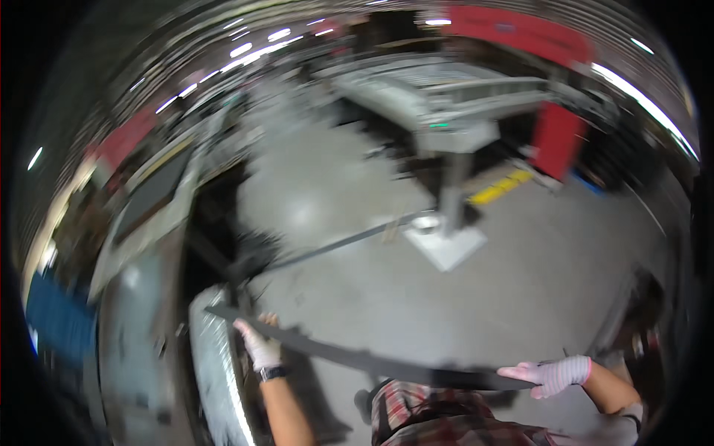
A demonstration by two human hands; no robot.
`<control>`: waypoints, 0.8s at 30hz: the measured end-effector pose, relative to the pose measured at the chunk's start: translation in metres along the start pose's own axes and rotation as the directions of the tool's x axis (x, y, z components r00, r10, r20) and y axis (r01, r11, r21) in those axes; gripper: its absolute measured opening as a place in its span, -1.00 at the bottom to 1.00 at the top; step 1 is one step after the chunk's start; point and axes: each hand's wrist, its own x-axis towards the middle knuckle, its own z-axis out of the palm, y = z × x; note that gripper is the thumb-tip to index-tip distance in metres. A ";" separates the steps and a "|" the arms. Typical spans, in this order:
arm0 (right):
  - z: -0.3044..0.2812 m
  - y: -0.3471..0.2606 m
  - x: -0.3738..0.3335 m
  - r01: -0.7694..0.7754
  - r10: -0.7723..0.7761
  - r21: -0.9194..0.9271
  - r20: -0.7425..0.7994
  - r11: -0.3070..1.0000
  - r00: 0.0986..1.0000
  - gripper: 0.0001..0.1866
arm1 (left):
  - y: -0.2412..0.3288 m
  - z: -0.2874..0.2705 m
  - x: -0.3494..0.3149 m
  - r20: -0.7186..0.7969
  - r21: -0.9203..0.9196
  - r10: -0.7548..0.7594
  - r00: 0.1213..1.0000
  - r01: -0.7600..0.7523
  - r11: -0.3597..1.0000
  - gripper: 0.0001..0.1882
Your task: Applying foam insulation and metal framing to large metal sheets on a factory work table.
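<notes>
A long, flat dark strip [372,362] spans the space in front of my body, held off the floor by both hands. My left hand [259,346], in a pale glove with a dark band at the wrist, is closed around the strip near its left end. At the other end, my right hand [554,375], in a striped pale glove, grips the strip with a finger stretched along it. The strip's left tip overlaps a shiny, silvery wrapped bundle [217,372] in the picture; whether they touch I cannot tell.
Left of me runs a long workbench [137,327] with a blue bin [59,320] beyond. Ahead, a large grey machine table [401,93] stands on a post with a white base plate [446,249]. A red cabinet [556,140] and yellow floor bar [500,187] are right of it.
</notes>
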 end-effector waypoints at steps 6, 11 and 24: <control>0.117 0.102 -0.129 -0.050 0.152 0.289 -0.343 0.956 0.927 -0.08 | -0.192 0.251 -0.059 0.219 0.189 -0.378 0.900 0.341 0.921 -0.09; 0.213 0.125 -0.207 0.042 0.390 0.573 -0.607 0.819 0.693 -0.04 | -0.401 0.440 -0.179 0.476 0.481 -0.652 0.590 0.446 0.755 -0.11; 0.314 0.134 -0.257 0.465 0.918 0.826 -0.391 0.318 0.067 -0.12 | -0.701 0.619 -0.788 0.344 0.939 -0.883 -0.321 0.135 0.317 -0.06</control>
